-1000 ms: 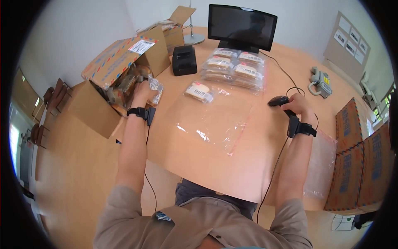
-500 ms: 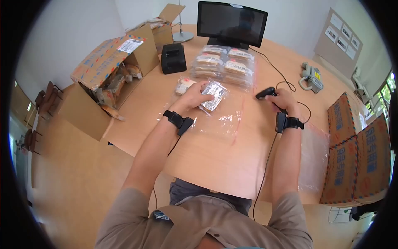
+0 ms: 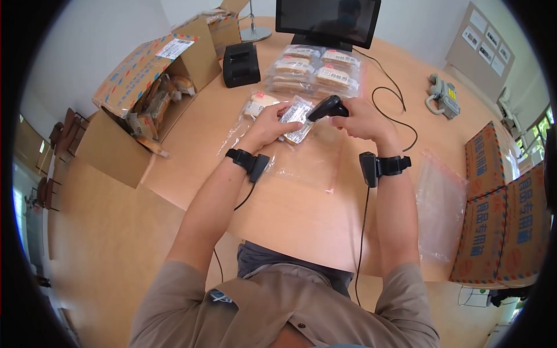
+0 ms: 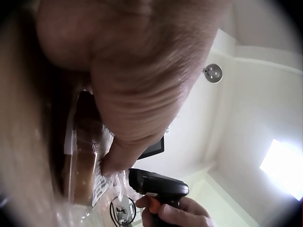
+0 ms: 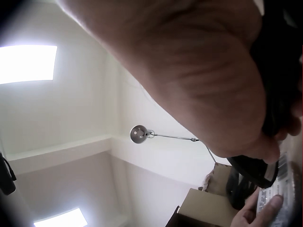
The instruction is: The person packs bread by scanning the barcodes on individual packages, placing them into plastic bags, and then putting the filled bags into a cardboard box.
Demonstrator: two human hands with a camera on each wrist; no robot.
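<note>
My left hand (image 3: 268,129) grips a clear-wrapped bread pack (image 3: 297,120), its printed white label facing up and the thumb along its edge. In the left wrist view, the brown side of the pack (image 4: 83,177) shows below the fingers. My right hand (image 3: 365,119) is wrapped around a black barcode scanner (image 3: 328,107), whose head points at the label from close by. A second bread pack (image 3: 258,104) lies just beyond my left hand. Beneath both is a flat clear plastic bag (image 3: 307,174) with a red edge.
Bagged bread packs (image 3: 313,72) are stacked before the monitor (image 3: 328,20). On the left, an open carton (image 3: 130,78) holds more packs, beside a black printer (image 3: 241,65). A telephone (image 3: 444,95), clear bags (image 3: 441,211) and cartons (image 3: 484,214) occupy the right. The scanner's cable loops across the table.
My left hand has brought a bread pack out of the open carton to the middle of the table. My right hand has moved the scanner leftward, up to the pack's label.
</note>
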